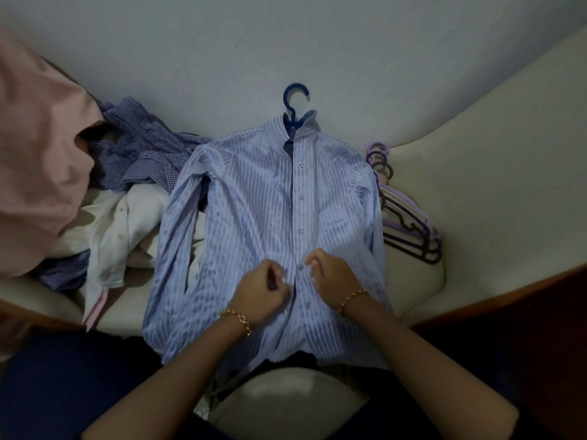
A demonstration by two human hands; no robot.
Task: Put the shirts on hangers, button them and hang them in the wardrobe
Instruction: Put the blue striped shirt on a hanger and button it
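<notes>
A light blue striped shirt (pixel 254 198) lies face up on a cream cushioned seat (pixel 476 173), on a dark blue hanger (pixel 293 98) whose hook sticks out past the collar. Three buttons down the upper placket look fastened. My left hand (pixel 262 292) pinches the left edge of the placket low on the shirt. My right hand (pixel 333 274) pinches the right edge beside a button, a little apart from the left hand. Both wrists wear gold bracelets.
A heap of shirts lies to the left: a blue checked shirt (pixel 139 147), a white shirt (pixel 117 230) and a pink garment (pixel 35 154). Several purple and dark hangers (pixel 403 214) are stacked to the right of the striped shirt. A dark wooden edge (pixel 508 296) borders the seat at right.
</notes>
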